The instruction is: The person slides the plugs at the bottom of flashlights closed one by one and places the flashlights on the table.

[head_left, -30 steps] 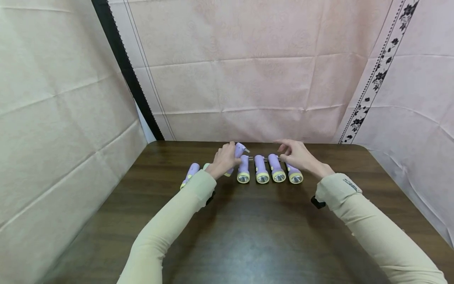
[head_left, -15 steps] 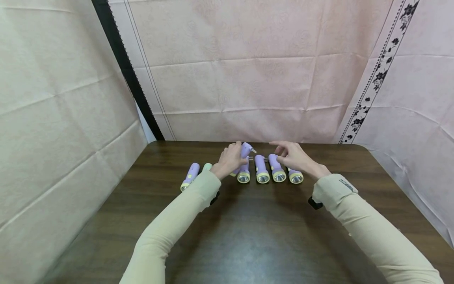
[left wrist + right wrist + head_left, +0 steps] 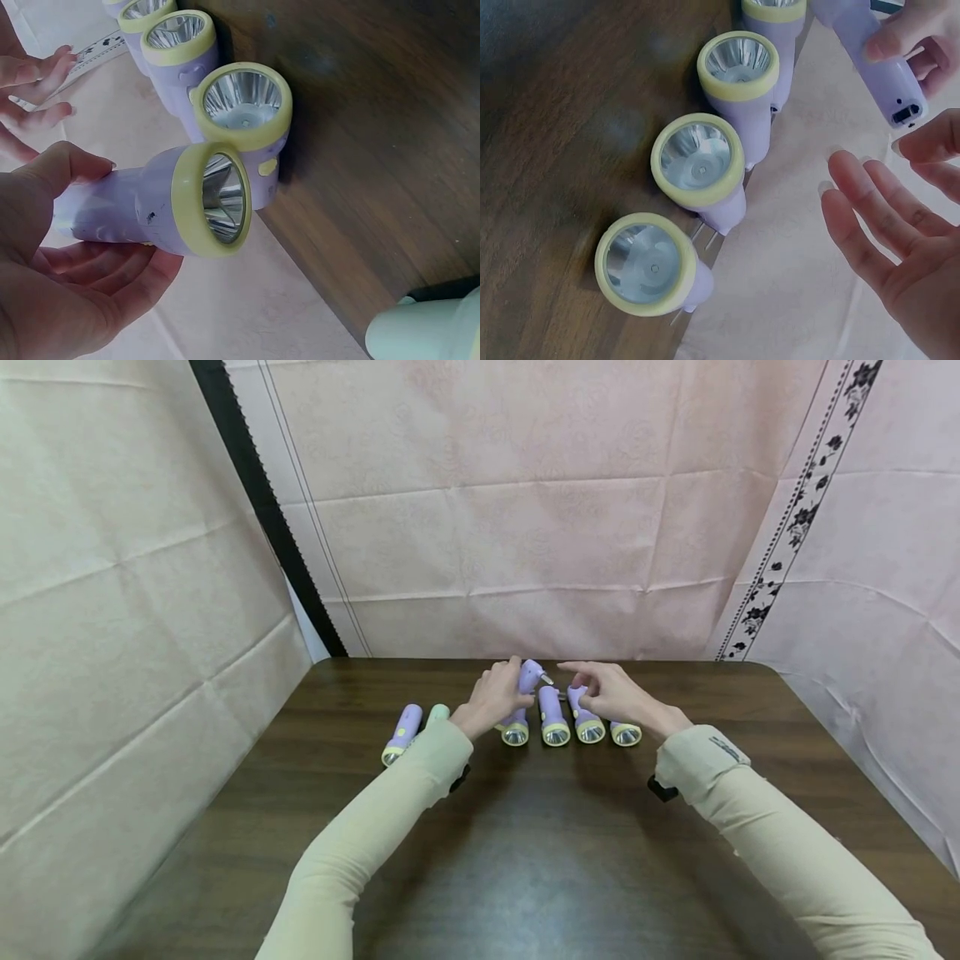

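Observation:
In the head view my left hand (image 3: 491, 700) grips a purple flashlight (image 3: 531, 673) above the far part of the table. Thumb and fingers wrap its barrel in the left wrist view, where its yellow-rimmed lens (image 3: 223, 199) faces away from the palm. Metal prongs stick out of the tail end, which points toward my right hand (image 3: 613, 697). That hand hovers over the row with loosely bent fingers (image 3: 877, 210) and holds nothing; its fingertips are close to the tail. Below both hands, several matching purple flashlights (image 3: 553, 710) lie side by side, lenses toward me.
Left of the left hand lie another purple flashlight (image 3: 406, 727) and a green one (image 3: 438, 713), partly hidden by the sleeve. The brown wooden table (image 3: 510, 852) ends just behind the row, where a pale cloth (image 3: 480, 543) hangs.
My left hand has carried the flashlight to the right, over the row. The right hand has shifted left, narrowing the gap between the hands.

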The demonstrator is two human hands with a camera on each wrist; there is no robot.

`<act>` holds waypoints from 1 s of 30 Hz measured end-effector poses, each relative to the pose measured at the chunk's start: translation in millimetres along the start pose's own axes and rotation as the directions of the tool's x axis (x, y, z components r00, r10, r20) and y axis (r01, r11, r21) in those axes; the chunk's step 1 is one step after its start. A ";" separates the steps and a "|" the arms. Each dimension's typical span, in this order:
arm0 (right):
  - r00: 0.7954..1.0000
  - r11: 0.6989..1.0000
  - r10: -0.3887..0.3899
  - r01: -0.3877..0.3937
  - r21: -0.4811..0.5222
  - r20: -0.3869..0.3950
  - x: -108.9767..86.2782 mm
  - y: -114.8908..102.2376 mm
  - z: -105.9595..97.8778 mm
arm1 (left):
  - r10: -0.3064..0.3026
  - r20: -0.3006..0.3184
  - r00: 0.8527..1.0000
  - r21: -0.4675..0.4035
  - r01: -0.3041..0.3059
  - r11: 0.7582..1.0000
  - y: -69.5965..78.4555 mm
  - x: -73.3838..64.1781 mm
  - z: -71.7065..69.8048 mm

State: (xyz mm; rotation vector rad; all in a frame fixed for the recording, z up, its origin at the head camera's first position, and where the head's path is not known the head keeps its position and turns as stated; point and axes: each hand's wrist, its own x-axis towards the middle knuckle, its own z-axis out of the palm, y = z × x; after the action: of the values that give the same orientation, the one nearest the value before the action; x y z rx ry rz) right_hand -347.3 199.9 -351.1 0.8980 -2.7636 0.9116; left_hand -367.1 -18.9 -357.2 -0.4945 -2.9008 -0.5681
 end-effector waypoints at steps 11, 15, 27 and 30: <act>0.996 0.997 -0.078 0.079 -0.022 0.033 1.7 -6.3 4.0 | 0.064 0.014 0.998 -0.012 -0.064 0.998 4.1 0.8 -2.8; 0.996 0.996 -0.076 0.078 -0.032 0.043 0.8 -5.8 3.5 | 0.076 0.007 0.997 -0.013 -0.076 0.997 4.6 -0.6 -2.2; 0.994 0.994 -0.105 0.104 -0.038 -0.016 -3.3 -4.5 2.7 | 0.135 -0.039 0.990 -0.018 -0.135 0.991 11.2 -1.2 -1.9; 0.992 0.992 -0.118 0.116 -0.057 -0.039 -1.9 -5.4 2.0 | 0.136 -0.035 0.990 -0.036 -0.137 0.990 14.0 -1.7 -1.9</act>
State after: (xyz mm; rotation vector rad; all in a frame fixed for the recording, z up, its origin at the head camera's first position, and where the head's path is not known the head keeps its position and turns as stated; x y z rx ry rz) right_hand -342.5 196.2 -350.5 1.0070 -2.6545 0.8224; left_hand -360.5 -7.9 -351.0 -0.6767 -2.8032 -0.6065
